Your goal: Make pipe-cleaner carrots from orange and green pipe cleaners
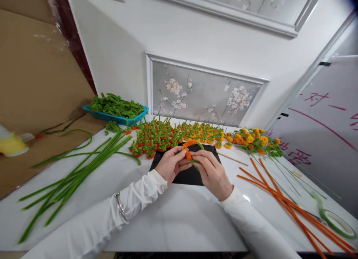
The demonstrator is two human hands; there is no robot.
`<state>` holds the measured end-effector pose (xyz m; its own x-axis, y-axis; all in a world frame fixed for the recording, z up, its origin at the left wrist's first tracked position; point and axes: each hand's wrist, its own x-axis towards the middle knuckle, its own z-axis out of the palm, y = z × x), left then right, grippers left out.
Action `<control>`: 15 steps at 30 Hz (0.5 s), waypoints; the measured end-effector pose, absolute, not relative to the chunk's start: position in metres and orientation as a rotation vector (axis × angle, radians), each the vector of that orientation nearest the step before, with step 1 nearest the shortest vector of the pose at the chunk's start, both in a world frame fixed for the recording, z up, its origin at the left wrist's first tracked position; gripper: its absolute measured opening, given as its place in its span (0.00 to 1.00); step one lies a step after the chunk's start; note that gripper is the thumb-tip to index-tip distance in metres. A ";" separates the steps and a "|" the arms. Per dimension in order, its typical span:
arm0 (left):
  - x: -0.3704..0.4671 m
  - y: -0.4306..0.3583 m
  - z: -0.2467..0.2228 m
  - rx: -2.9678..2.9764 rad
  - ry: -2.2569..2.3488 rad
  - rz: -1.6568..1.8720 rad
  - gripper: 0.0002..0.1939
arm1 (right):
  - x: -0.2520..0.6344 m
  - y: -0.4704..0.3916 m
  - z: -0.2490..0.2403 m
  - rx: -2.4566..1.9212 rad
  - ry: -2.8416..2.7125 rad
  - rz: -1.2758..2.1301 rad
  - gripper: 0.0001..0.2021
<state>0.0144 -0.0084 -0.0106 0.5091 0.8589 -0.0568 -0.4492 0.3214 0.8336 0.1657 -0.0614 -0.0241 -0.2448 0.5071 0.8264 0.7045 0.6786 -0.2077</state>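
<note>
Pinching orange pipe cleaner (189,149), left hand (170,164), right hand (211,171), pink writing unreadable (320,98)

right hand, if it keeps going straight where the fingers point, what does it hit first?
The right hand points up-left toward the left hand. It already pinches the orange pipe-cleaner coil, so past that it likely meets the left hand's fingertips first; depth is unclear.

Orange pipe cleaner (189,149) curled in small coil, green stem attached, above black mat (190,175)
</note>
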 end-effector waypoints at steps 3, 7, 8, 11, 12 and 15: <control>0.015 -0.009 -0.012 0.872 0.557 0.907 0.05 | 0.166 -0.062 -0.026 -0.971 -1.918 -0.280 0.12; 0.016 -0.011 -0.014 0.867 0.531 0.887 0.07 | 0.166 -0.060 -0.030 -1.017 -1.944 -0.410 0.12; 0.017 -0.011 -0.014 0.867 0.531 0.882 0.08 | 0.166 -0.060 -0.031 -1.026 -1.952 -0.441 0.13; 0.017 -0.012 -0.014 0.908 0.543 0.874 0.09 | 0.163 -0.059 -0.032 -1.071 -1.974 -0.482 0.12; 0.017 -0.011 -0.015 0.945 0.553 0.876 0.10 | 0.163 -0.059 -0.031 -1.080 -1.982 -0.465 0.12; 0.016 -0.008 -0.018 1.164 0.605 0.916 0.09 | 0.163 -0.060 -0.028 -1.046 -1.975 -0.332 0.09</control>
